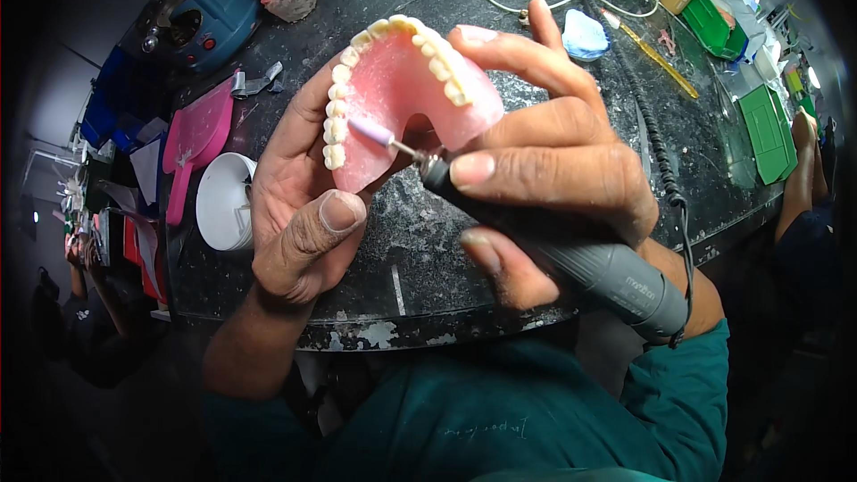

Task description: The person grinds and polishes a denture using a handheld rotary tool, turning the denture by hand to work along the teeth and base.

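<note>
from afar i have the left hand [295, 183], palm up, cradling a pink, cream-toothed, horseshoe-shaped denture [379, 80] above the black bench [415, 245]; the right hand [576, 156], angled inward, grips a grey-and-black cylindrical handpiece [616, 278].

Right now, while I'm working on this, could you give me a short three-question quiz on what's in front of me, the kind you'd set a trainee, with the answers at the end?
1. Which hand grips the dark grey, cylindrical handpiece with the slim, pale purple bit?

2. True or false: the pink, arch-shaped denture with cream-coloured teeth is lying flat on the black, worn tabletop.

3. Where is the round, white plastic tub relative to the left hand?
A) To its left
B) To its right
C) Held in it

Key:
1. The right hand.
2. False; the left hand holds it up.
3. A.
</note>
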